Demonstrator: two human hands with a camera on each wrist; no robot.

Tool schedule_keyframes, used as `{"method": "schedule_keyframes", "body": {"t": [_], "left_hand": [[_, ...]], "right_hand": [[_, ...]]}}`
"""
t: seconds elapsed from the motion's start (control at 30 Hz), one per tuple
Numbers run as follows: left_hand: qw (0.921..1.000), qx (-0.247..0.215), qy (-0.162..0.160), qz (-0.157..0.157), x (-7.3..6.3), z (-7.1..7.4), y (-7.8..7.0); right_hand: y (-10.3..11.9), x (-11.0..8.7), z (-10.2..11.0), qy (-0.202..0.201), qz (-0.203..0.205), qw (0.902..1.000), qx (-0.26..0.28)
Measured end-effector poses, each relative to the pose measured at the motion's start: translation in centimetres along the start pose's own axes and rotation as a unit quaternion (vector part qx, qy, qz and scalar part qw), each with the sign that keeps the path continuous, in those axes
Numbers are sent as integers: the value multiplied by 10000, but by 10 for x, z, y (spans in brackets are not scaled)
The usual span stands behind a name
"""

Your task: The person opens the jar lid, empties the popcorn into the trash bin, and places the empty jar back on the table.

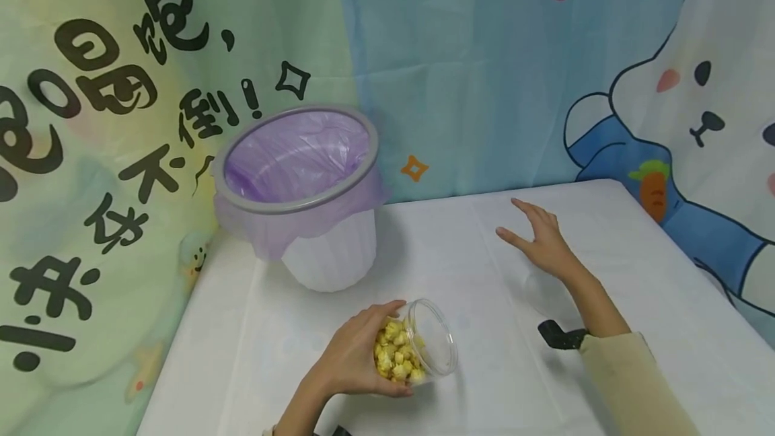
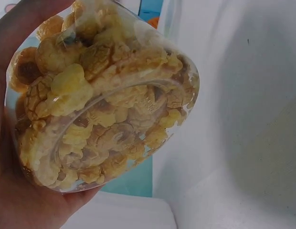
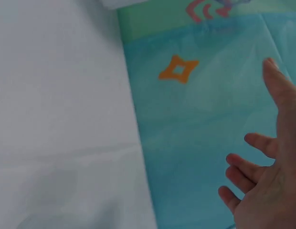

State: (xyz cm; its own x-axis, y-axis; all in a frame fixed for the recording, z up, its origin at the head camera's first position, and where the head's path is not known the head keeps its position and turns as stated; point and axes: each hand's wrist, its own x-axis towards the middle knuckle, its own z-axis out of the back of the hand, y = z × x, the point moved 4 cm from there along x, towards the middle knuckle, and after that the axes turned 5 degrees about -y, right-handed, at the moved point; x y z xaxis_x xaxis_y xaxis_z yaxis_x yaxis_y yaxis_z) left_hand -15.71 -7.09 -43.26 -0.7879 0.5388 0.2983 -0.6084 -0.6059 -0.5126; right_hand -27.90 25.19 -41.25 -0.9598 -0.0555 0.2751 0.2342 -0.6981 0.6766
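A clear plastic jar [image 1: 442, 345] of yellow popcorn [image 1: 396, 355] lies tipped in my left hand [image 1: 357, 348], its uncovered mouth turned to the right. Thumb and fingers wrap around the jar's side. The left wrist view looks at the jar's ringed base [image 2: 119, 133], with popcorn pressed against the wall. My right hand [image 1: 547, 244] is held over the right part of the table, fingers spread and holding nothing. Below its wrist, a clear round lid [image 1: 541, 291] lies on the white cloth, partly covered by the forearm.
A white bin [image 1: 333, 254] stands at the back left of the white-covered table [image 1: 472, 254]. Its grey rim [image 1: 290, 206] clamps a purple bag [image 1: 303, 153]. Behind the table hangs a printed curtain [image 1: 460, 52] with a cartoon figure.
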Motion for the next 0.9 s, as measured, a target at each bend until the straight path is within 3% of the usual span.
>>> {"method": "schedule_keyframes", "body": {"t": [0.17,0.3,0.7,0.9], "left_hand": [[9999,-27,26,-97,0,-3,-2],[9998,-2,14,-202,1,-5,-3],[9999,-145,64,-20,-1,-9,-4],[9999,-109,80,27,-2,-8,-5]], "right_hand": [[39,41,-3,-12,683,9968,421],[71,62,-6,19,1199,9912,567],[170,90,-32,471,2117,9723,869],[198,104,-45,508,2353,9672,814]]}}
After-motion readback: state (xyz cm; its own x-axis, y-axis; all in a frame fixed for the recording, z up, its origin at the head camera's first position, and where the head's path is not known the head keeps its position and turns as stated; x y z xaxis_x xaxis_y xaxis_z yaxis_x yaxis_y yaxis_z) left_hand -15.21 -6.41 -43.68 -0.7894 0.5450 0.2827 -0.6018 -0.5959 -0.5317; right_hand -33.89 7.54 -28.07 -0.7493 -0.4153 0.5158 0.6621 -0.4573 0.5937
